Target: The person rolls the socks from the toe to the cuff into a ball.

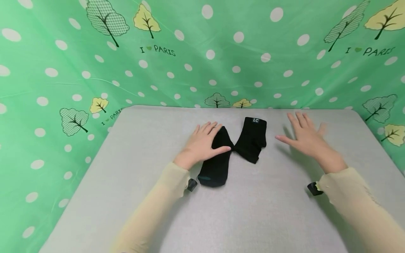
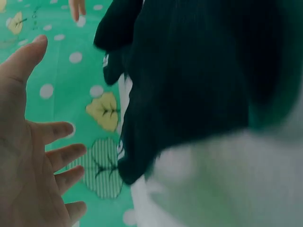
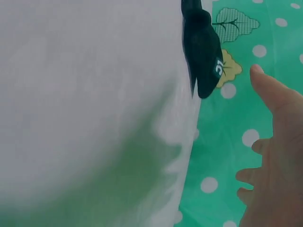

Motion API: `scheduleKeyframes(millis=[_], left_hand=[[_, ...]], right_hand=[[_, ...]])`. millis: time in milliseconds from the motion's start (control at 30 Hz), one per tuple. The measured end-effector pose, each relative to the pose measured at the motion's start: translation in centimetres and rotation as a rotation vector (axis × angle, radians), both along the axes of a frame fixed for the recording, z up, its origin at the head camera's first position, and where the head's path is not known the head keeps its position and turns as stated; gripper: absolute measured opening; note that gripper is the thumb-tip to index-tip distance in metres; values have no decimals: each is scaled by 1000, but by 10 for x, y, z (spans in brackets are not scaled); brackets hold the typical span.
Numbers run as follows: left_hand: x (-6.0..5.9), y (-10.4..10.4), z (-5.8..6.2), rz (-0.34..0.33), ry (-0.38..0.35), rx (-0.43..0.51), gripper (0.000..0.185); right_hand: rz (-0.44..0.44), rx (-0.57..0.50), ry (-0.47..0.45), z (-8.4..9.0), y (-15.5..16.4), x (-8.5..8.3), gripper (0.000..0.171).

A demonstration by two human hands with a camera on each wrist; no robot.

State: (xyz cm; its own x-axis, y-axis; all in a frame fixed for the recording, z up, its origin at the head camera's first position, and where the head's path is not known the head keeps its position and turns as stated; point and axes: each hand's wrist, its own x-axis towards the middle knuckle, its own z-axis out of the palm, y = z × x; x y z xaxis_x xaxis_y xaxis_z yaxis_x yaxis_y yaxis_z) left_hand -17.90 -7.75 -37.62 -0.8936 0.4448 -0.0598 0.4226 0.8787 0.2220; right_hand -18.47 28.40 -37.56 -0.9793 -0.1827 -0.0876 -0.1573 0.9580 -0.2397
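Two black socks lie on the grey table; the left sock (image 1: 217, 170) runs lengthwise and the right sock (image 1: 251, 138) is bent at the heel, with white letters on its cuff. They meet at a narrow point in the middle. My left hand (image 1: 202, 143) is over the left sock's upper part, fingers extended and thumb pointing right, partly hiding it. In the left wrist view nothing sits in that hand's palm (image 2: 23, 123). Off to the right of both socks, my right hand (image 1: 308, 138) hovers with spread fingers, casting a shadow, holding nothing.
A green curtain (image 1: 190, 80) with white dots and printed trees hangs behind and left of the table (image 1: 269, 218). Small black wrist cameras sit at both cuffs, the left camera (image 1: 191, 185) close beside the left sock's toe.
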Motion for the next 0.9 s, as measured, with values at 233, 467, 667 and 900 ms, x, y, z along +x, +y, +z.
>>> scheduleKeyframes(millis=[233, 467, 667, 900], left_hand=[[6, 22, -9, -56, -30, 17, 81], [10, 39, -16, -20, -57, 41, 68], [11, 48, -23, -5, -59, 57, 52], [12, 54, -26, 26, -37, 112, 31]], right_hand=[[27, -2, -16, -6, -20, -12, 98], [37, -27, -46, -12, -38, -25, 93], [30, -49, -81, -16, -50, -34, 84], [-34, -101, -44, -22, -65, -38, 52]])
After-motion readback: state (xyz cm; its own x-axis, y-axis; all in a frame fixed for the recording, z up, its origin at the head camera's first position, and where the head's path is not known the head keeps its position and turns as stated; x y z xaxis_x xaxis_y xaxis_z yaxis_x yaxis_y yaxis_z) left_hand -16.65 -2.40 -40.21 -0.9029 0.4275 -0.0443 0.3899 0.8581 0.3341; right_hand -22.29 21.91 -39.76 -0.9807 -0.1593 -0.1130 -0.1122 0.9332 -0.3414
